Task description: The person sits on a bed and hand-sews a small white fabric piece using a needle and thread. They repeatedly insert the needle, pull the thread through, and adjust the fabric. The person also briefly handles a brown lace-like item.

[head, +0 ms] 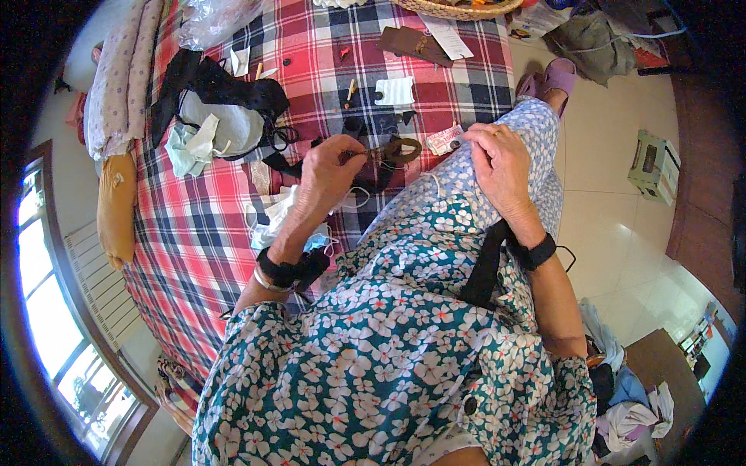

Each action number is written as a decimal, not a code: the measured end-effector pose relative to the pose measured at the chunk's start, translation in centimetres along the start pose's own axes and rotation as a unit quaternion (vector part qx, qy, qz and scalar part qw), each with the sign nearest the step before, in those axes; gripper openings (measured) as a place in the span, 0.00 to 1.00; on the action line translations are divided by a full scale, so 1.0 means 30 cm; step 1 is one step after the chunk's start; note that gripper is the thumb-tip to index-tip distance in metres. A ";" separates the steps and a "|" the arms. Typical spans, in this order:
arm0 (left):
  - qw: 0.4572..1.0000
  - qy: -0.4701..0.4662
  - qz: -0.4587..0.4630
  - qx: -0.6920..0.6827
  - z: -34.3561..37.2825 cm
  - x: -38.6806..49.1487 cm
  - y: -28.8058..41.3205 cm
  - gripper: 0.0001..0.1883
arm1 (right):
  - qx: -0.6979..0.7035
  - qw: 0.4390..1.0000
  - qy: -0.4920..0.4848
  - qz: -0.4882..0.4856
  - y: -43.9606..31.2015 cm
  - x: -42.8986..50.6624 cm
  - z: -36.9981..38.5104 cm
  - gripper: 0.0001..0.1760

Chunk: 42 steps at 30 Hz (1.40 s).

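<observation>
My left hand (331,169) is over the plaid bedspread, its thumb and forefinger pinched on a small dark item that is mostly hidden by the fingers. Right beside those fingertips is a dark brown looped handle (406,150), apparently of scissors; whether the hand touches it is unclear. My right hand (502,166) hovers by my thigh, fingers bent and thumb lower. Its fingertips are at the edge of a small printed packet (444,140) with a dark button on it. Whether anything thin is between them cannot be made out. A pale thread (434,183) lies on my trousers.
Face masks (271,224) lie below my left hand. Further left are black and grey cloth pieces (224,125). A white striped scrap (394,91), a brown card (411,45) and a wicker basket (460,10) are beyond. The bedspread's edge (510,64) runs at right.
</observation>
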<state>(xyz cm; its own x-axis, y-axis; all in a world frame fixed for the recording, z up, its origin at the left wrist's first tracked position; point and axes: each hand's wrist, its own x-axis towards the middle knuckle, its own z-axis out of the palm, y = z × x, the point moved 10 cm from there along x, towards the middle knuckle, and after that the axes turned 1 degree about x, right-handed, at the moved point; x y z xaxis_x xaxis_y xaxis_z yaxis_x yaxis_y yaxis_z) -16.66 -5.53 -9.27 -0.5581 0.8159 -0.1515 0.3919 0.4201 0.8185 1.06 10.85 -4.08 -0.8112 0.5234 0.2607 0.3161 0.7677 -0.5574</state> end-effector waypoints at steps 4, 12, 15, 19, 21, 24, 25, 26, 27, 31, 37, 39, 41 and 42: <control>0.987 -0.021 -0.108 -0.120 -0.061 0.007 -0.001 0.06 | -0.001 1.000 0.006 -0.003 -0.001 0.002 -0.002 0.06; 0.986 0.026 0.025 -0.164 -0.110 0.143 0.217 0.06 | 0.013 1.000 0.003 0.005 -0.003 0.001 -0.007 0.08; 0.977 0.019 0.051 -0.207 -0.119 0.177 0.265 0.05 | 0.020 1.000 0.006 0.006 -0.004 0.003 -0.011 0.08; 0.978 0.045 0.082 -0.187 -0.150 0.211 0.294 0.08 | 0.011 1.000 0.002 0.007 -0.007 0.002 -0.013 0.08; 0.988 0.057 0.099 -0.099 -0.140 0.219 0.299 0.11 | 0.007 1.000 -0.001 0.008 -0.008 0.000 -0.015 0.08; 0.996 0.030 0.077 -0.026 -0.086 0.175 0.259 0.18 | 0.013 1.000 0.006 0.006 -0.008 0.004 -0.017 0.07; 0.995 0.029 0.089 -0.022 -0.078 0.151 0.254 0.17 | 0.016 1.000 0.007 0.008 -0.006 0.007 -0.017 0.07; 0.995 0.032 0.095 -0.010 -0.068 0.138 0.244 0.15 | 0.020 1.000 0.007 0.009 -0.007 0.006 -0.017 0.07; 0.994 0.039 0.100 -0.005 -0.059 0.116 0.235 0.13 | 0.028 1.000 0.006 0.011 -0.006 0.005 -0.016 0.07; 0.989 -0.016 0.113 0.099 0.056 0.069 0.206 0.13 | 0.008 1.000 0.009 -0.002 -0.018 0.007 -0.018 0.07; 0.960 -0.035 0.200 0.192 0.135 0.062 0.251 0.14 | 0.010 1.000 0.002 0.004 -0.016 0.011 -0.019 0.07; 0.980 -0.025 0.179 0.079 0.087 0.104 0.241 0.14 | 0.009 1.000 0.005 0.002 -0.020 0.010 -0.022 0.07; 0.981 0.066 0.146 0.106 0.001 0.176 0.218 0.12 | 0.004 1.000 0.003 0.007 -0.018 0.009 -0.022 0.07; 0.979 0.091 0.127 0.128 -0.019 0.220 0.202 0.12 | 0.004 1.000 0.003 0.006 -0.019 0.009 -0.021 0.08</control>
<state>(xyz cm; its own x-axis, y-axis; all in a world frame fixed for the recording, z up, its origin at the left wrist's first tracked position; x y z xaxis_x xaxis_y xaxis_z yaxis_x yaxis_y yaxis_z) -18.41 2.18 -5.00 -0.5303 0.8328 0.1589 0.6926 0.3174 0.6477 0.95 10.79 -3.20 -0.8050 0.5340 0.2584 0.3213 0.7586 -0.5669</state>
